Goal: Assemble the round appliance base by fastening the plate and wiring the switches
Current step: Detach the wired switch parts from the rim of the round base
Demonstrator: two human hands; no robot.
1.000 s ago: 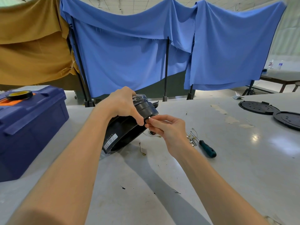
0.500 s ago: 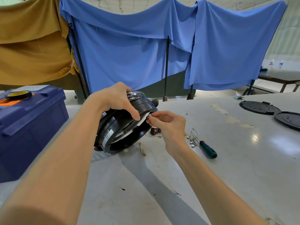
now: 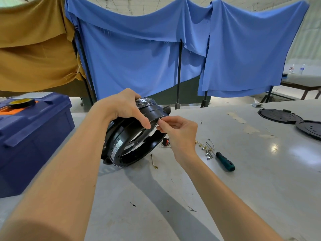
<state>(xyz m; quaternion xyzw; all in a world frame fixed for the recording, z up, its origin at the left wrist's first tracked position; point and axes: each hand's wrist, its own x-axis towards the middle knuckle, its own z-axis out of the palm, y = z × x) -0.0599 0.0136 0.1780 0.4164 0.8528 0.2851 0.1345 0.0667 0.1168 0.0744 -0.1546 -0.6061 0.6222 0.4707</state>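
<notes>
The round black appliance base (image 3: pixel 128 145) stands tilted on its edge on the grey table, its hollow underside facing me. My left hand (image 3: pixel 125 108) grips its top rim, thumb down over the inner face. My right hand (image 3: pixel 177 131) pinches something small at the rim's upper right side; what it pinches is too small to tell. A small switch with a red button and white wires (image 3: pixel 165 142) lies on the table just behind my right hand. Small metal connectors and wire ends (image 3: pixel 206 150) lie beside a green-handled screwdriver (image 3: pixel 225 161).
A blue toolbox (image 3: pixel 31 136) with a tape roll (image 3: pixel 21 102) on its lid stands at the left. Two round black plates (image 3: pixel 279 115) (image 3: pixel 311 128) lie at the far right. A loose wire terminal (image 3: pixel 153 161) lies in front of the base. Blue and tan cloths hang behind.
The base has been tipped up more upright and turned so its underside faces me. My right hand has risen with it and stays pinching at the rim.
</notes>
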